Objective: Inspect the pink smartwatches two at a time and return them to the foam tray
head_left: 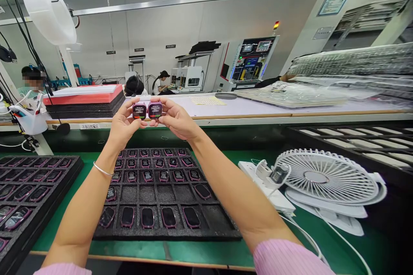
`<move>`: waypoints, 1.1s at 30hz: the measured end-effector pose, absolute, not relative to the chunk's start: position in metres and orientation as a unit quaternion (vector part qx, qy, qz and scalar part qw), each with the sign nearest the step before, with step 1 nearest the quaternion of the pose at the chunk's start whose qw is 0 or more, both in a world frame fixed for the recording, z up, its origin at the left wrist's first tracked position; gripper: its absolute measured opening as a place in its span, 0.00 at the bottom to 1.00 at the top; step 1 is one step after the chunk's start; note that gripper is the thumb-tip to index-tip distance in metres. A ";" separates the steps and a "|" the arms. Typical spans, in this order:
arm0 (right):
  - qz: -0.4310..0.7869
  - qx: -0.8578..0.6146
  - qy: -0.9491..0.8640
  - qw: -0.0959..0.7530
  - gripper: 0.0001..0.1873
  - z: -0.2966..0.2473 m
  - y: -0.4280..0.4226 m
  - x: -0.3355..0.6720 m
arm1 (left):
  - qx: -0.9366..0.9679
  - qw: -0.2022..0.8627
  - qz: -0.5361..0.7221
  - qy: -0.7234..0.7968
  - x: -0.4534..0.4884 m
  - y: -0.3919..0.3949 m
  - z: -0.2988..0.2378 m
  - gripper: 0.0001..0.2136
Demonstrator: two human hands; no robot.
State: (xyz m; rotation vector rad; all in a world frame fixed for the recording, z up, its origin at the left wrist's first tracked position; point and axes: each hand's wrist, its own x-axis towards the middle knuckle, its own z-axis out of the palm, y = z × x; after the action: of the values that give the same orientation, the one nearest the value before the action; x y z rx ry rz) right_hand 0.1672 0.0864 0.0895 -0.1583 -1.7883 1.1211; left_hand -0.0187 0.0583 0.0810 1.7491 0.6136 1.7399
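Note:
My left hand (124,124) pinches a small pink watch body (139,111) with a lit screen, held up at chest height. My right hand (176,119) pinches a second pink watch body (155,110) right beside the first, the two touching side by side. Both arms reach out over a black foam tray (167,234) on the green mat. Its pockets hold several pink watch bodies, some with lit screens in the far rows, dark ones in the near row. A few pockets in the middle row are bare. A thin bracelet sits on my left wrist.
A second black foam tray (35,200) of watch bodies lies at the left. A white desk fan (325,178) lies flat at the right beside a white power strip (274,193) with cables. Stacked red and black foam (85,101) sits on the far bench. Other people work behind.

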 end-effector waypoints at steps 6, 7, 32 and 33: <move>0.466 -0.067 -0.726 0.501 0.26 0.083 0.086 0.165 | 0.664 0.293 0.648 0.232 -0.019 0.058 0.076 0.26; 0.470 -0.064 -0.723 0.502 0.26 0.080 0.086 0.165 | 0.663 0.296 0.646 0.235 -0.019 0.058 0.074 0.26; 0.622 -0.154 -0.609 0.467 0.25 -0.058 0.048 0.170 | 0.564 0.478 0.563 0.369 -0.016 0.006 -0.044 0.24; 0.631 -0.161 -0.597 0.469 0.25 -0.062 0.047 0.169 | 0.558 0.484 0.561 0.373 -0.016 0.005 -0.048 0.24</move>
State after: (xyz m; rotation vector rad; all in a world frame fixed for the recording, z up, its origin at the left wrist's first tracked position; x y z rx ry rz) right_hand 0.1695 0.0470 -0.0621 -0.3949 -1.4640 1.5468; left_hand -0.0158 0.0050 -0.0481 1.3585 0.9091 1.3661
